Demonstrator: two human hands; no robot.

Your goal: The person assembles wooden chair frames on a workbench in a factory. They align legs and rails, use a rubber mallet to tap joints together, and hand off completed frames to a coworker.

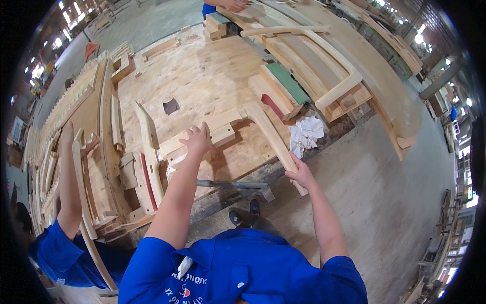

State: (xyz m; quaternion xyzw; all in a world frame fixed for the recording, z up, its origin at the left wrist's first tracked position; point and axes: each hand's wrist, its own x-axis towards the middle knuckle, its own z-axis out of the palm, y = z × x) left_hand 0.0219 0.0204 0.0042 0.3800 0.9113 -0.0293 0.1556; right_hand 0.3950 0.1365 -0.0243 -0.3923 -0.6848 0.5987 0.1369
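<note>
A pale wooden frame, perhaps a chair part, lies on the plywood bench top in front of me. Its cross rail (223, 120) joins a long curved leg (271, 134) on the right. My right hand (301, 175) is wrapped round the lower end of that leg, past the bench edge. My left hand (196, 139) rests on the rail with its fingers spread. Below the rail sits a shorter wooden block (223, 136) with dark holes. Another curved wooden piece (147, 126) stands at the rail's left end.
A dark metal bar (233, 185) runs along the near bench edge. Crumpled white paper (306, 133) lies by a green-topped wooden block (287, 83). A dark sandpaper scrap (171, 106) is on the plywood. Co-workers stand at left (61, 253) and far side (234, 5).
</note>
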